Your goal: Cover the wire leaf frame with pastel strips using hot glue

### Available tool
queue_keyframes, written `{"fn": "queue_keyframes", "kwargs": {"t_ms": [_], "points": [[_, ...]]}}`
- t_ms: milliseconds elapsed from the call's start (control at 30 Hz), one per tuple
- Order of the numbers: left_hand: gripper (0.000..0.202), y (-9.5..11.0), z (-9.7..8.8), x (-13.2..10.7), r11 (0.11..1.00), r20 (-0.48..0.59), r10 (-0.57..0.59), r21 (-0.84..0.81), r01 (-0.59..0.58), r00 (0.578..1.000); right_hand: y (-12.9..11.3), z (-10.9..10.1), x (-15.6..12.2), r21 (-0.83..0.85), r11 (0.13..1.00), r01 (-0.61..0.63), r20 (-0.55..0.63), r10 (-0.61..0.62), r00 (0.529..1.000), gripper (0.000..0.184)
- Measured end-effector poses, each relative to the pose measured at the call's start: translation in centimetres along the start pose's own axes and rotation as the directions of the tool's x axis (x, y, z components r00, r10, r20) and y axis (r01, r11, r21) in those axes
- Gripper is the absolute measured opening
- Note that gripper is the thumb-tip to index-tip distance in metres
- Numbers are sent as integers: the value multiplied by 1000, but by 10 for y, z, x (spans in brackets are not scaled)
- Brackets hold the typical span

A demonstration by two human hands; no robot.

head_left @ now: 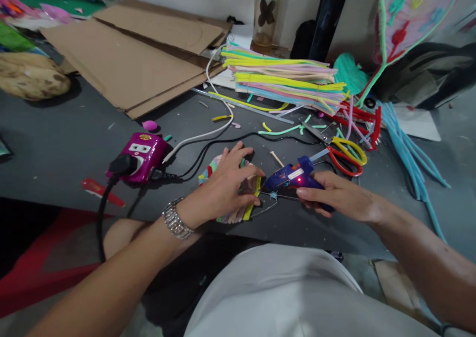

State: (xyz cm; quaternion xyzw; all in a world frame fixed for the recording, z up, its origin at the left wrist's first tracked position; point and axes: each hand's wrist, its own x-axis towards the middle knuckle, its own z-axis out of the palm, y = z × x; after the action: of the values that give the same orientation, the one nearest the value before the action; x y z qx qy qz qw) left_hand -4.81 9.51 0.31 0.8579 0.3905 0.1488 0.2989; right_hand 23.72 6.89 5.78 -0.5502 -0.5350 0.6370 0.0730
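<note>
My left hand [223,186], with a metal watch on the wrist, lies on a small multicoloured piece made of pipe cleaners [243,210] at the table's near edge, fingers spread and pressing it down. My right hand [334,196] is wrapped round a blue hot glue gun [293,176] with a red light lit. Its nozzle points left at the piece, just beside my left fingertips.
A purple power strip [143,156] with black and white cables sits left of my hands. Scissors with red and yellow handles [344,153] lie behind the glue gun. A stack of coloured pipe cleaners [286,79], cardboard sheets [141,54] and blue pipe cleaners [409,148] fill the grey table [55,139].
</note>
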Motion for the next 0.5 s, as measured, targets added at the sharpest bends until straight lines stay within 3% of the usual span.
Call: {"fn": "queue_keyframes", "kwargs": {"t_ms": [500], "points": [[51, -5, -1, 2, 1000, 19, -1, -16, 1, 1000, -10, -6, 8, 111, 991, -74, 94, 64, 993, 53]]}}
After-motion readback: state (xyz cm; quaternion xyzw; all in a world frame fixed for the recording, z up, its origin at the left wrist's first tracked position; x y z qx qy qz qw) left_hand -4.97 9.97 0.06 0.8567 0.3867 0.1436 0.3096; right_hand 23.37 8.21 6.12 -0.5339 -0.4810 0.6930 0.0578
